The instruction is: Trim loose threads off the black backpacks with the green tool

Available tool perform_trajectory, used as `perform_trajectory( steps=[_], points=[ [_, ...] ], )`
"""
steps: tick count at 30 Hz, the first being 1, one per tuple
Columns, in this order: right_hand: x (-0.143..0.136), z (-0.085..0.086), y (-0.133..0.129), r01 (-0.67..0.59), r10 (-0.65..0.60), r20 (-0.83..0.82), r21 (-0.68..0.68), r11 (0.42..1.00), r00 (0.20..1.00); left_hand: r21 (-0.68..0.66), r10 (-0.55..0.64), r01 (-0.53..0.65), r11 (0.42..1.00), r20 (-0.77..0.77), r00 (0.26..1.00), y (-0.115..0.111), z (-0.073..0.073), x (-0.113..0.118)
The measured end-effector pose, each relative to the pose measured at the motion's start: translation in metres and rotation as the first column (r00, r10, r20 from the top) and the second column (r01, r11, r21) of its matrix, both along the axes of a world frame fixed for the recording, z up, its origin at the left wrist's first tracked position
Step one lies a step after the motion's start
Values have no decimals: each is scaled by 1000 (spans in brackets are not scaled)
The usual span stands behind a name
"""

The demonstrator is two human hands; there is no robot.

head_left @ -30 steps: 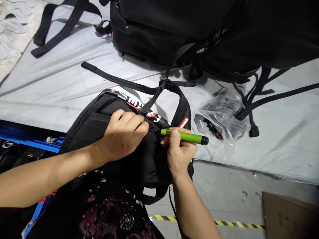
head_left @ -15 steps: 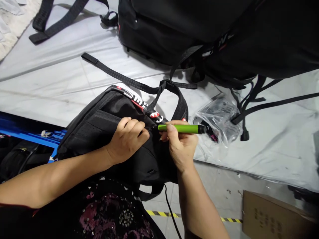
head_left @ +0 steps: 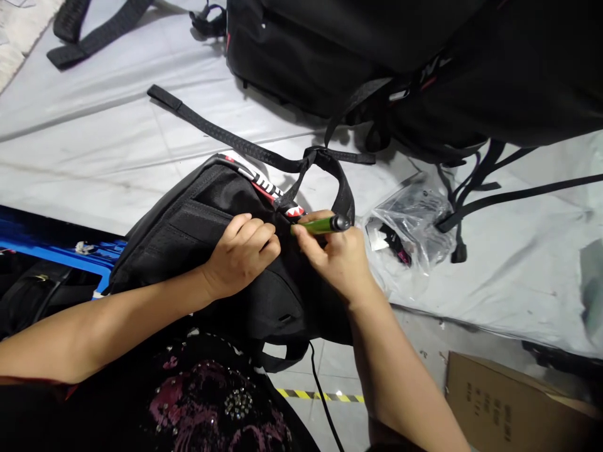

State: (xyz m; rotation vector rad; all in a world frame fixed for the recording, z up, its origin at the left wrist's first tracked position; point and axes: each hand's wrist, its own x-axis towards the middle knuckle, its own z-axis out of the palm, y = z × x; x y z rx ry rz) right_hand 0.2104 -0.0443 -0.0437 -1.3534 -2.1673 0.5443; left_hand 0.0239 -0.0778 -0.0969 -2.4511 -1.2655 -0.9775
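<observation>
A black backpack (head_left: 188, 232) with a red, white and black shark-tooth trim (head_left: 264, 185) lies at the near edge of the white-covered table. My left hand (head_left: 242, 254) has its fingers curled closed on the bag's black fabric near the middle. In my right hand (head_left: 330, 251) is a green pen-like tool (head_left: 320, 226) with a black end; its tip points left toward the fabric beside the trim, just right of my left hand. Exactly where the tip touches is hidden. A black strap (head_left: 226, 138) extends from the bag across the table.
Large black bags (head_left: 377, 63) stand at the back of the white table cover (head_left: 85, 144). A clear plastic bag (head_left: 414, 226) with dark items lies to the right, beside loose straps. On the floor at lower right is a cardboard box (head_left: 499, 402). Blue frame (head_left: 70, 251) at left.
My right hand has turned and the green tool now slants, its black end moved left and up. My left hand stays closed on the fabric. The view has shifted slightly.
</observation>
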Motion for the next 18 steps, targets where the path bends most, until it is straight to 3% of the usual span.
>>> perform_trajectory(
  steps=[5, 9, 11, 14, 18],
  points=[
    [2, 3, 6, 0, -2, -36, -57, 998, 999, 13, -2, 2, 1000, 6, 1000, 0, -3, -1],
    [13, 2, 7, 179, -231, -239, -218, 959, 943, 11, -7, 7, 1000, -4, 1000, -1, -5, -2],
    [16, 1, 5, 191, -296, -351, -305, 933, 888, -3, -18, 18, 1000, -7, 1000, -1, -6, -2],
    [13, 0, 2, 140, -258, -368, -318, 938, 893, -45, -34, 33, 998, -18, 999, -1, -7, -2],
    [5, 2, 0, 56, -109, -200, -253, 966, 974, -82, -47, 44, 996, -34, 998, -2, -8, -2]
  ],
)
